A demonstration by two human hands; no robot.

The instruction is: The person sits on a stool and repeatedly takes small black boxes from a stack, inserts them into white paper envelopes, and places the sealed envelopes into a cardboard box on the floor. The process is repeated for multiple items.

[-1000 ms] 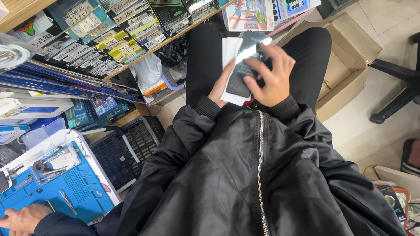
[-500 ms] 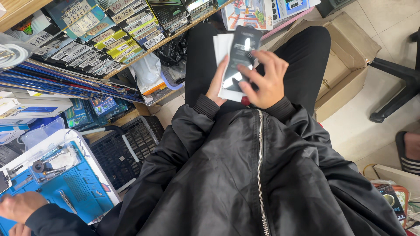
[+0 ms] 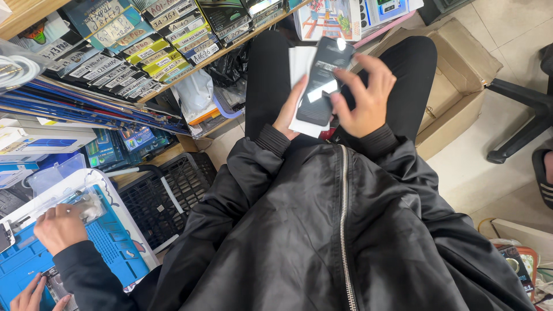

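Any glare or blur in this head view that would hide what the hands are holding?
Head view: a bright glare streak crosses the glossy dark panel held between the left hand and right hand; the white sleeve behind it looks washed out; edges slightly soft; shelves bend from wide-angle distortion.

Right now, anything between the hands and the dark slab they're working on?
Nothing visible. The left hand backs the white sleeve behind the dark slab, and the right hand has its fingers directly on the slab's face.
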